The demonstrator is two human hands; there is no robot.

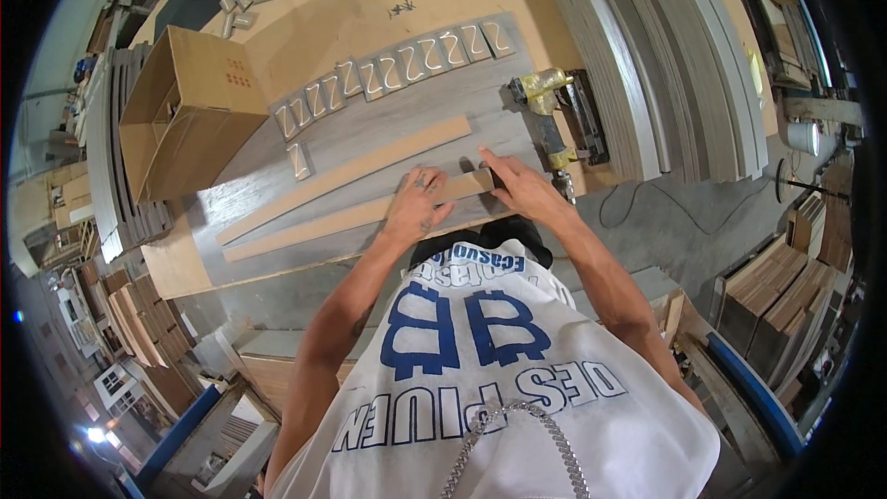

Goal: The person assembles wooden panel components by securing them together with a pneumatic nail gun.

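Note:
My left hand (418,201) lies flat, fingers spread, on a long tan wooden strip (323,225) that rests on a grey wood-grain panel (388,125). My right hand (517,187) grips the right end of the same strip, fingers curled over its edge. A second tan strip (351,173) lies parallel just beyond it. A yellow and black nail gun (554,120) sits on the panel right of my right hand.
A row of several small grey zigzag pieces (397,69) lines the panel's far edge, one loose piece (299,161) below it. An open cardboard box (180,111) stands at left. Curved grey panels (637,55) are stacked at right; board stacks (785,296) lie lower right.

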